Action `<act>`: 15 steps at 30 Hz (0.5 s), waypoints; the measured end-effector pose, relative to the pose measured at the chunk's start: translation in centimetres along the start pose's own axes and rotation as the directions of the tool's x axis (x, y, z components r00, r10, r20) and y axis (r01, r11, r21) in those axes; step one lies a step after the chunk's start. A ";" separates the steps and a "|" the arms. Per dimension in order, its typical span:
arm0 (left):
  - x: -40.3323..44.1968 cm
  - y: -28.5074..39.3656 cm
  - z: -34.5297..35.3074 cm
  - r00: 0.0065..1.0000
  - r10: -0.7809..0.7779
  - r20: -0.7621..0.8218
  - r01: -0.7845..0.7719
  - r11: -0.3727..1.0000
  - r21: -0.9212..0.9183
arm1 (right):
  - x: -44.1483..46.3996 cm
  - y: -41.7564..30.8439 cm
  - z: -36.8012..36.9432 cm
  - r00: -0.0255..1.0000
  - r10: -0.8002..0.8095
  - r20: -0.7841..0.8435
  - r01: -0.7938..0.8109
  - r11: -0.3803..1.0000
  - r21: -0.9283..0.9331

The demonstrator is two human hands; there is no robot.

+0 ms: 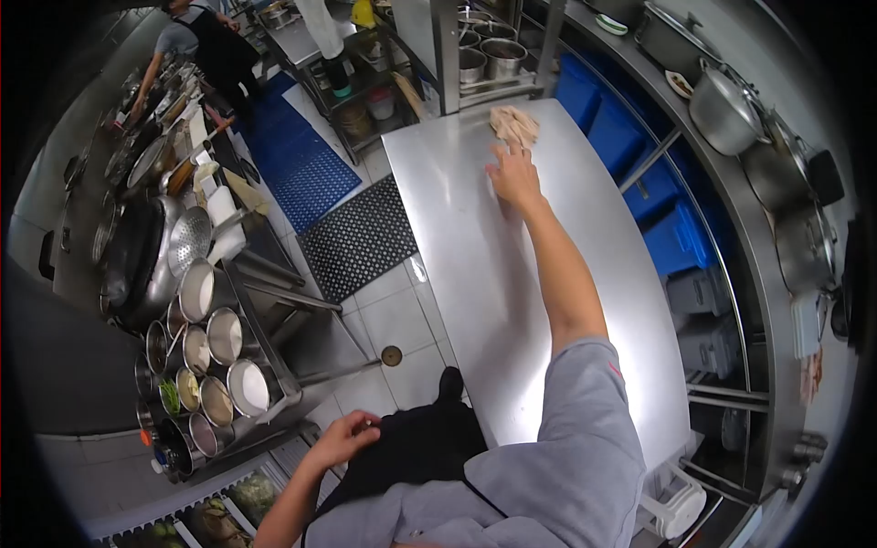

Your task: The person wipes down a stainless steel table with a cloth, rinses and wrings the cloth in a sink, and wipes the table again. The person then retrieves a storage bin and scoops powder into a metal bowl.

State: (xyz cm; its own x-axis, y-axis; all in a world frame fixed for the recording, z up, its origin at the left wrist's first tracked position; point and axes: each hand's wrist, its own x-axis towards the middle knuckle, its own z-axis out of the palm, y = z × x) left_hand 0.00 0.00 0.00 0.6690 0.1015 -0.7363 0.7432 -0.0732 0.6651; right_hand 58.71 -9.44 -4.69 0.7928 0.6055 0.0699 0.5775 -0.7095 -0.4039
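Note:
My right arm stretches along a bare steel table (pixel 457 265). At its far end, my right hand (pixel 517 175) has its fingers spread, the fingertips at the near edge of a crumpled beige cloth (pixel 514 124). Whether they touch the cloth or stop just short of it, I cannot tell. My left hand (pixel 349 438) hangs low beside my black apron (pixel 416 447), fingers loosely bent and apart, with nothing visible in it.
On the left, metal pots of ingredients (pixel 217 402) and a perforated skimmer (pixel 190 239) line the cooking station. A person (pixel 196 41) works at its far end. Blue bins (pixel 671 239) sit under the right shelf, which carries large pots (pixel 726 110). A black mat (pixel 361 237) covers some floor.

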 end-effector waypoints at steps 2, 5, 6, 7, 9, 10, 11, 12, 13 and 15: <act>-3.9 -0.6 0.7 0.999 0.018 -0.051 -0.019 1.000 -0.004 | 0.8 -0.9 0.6 0.990 0.011 -0.139 -0.019 0.998 -0.056; -1.5 3.6 -3.4 1.000 0.025 -0.007 -0.026 0.997 -0.071 | 8.3 0.3 1.0 0.991 0.111 -0.076 -0.124 0.974 -0.192; -1.8 4.7 -4.0 0.998 0.059 0.009 -0.059 0.997 -0.059 | 8.1 1.1 3.6 0.980 0.038 -0.197 -0.098 0.948 -0.303; -1.4 6.2 -4.6 0.995 0.095 0.036 -0.093 0.994 -0.057 | 7.5 1.4 4.3 0.983 0.007 -0.183 -0.069 0.941 -0.331; 0.7 8.6 -6.1 0.978 0.190 0.087 -0.194 0.980 0.045 | 6.7 0.9 4.9 0.985 -0.059 -0.162 -0.008 0.922 -0.388; 2.4 9.9 -7.0 0.958 0.259 0.127 -0.275 0.951 0.138 | 4.9 0.5 4.6 0.952 -0.177 -0.250 0.053 0.898 -0.437; 4.6 10.0 -7.7 0.931 0.340 0.131 -0.358 0.918 0.169 | 2.5 -0.1 3.8 0.959 -0.154 -0.238 0.055 0.925 -0.377; 6.8 11.2 -8.3 0.913 0.376 0.156 -0.390 0.918 0.069 | 0.4 -1.0 2.3 0.962 -0.130 -0.238 0.050 0.947 -0.317; 8.5 13.9 -8.6 0.891 0.428 0.153 -0.431 0.902 -0.015 | -1.1 -1.9 0.6 0.965 -0.109 -0.240 0.045 0.966 -0.256; 12.5 17.7 -9.2 0.812 0.580 0.065 -0.583 0.803 0.127 | -3.9 -3.3 -2.5 0.906 -0.046 -0.420 0.031 0.999 -0.042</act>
State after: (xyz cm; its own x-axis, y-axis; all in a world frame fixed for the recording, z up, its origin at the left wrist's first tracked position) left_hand 21.39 9.07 3.71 0.9750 -0.0240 -0.2207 0.2084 -0.2440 0.9471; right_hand 54.24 -10.39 -1.36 0.7738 0.4299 0.4653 0.6098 -0.7046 -0.3630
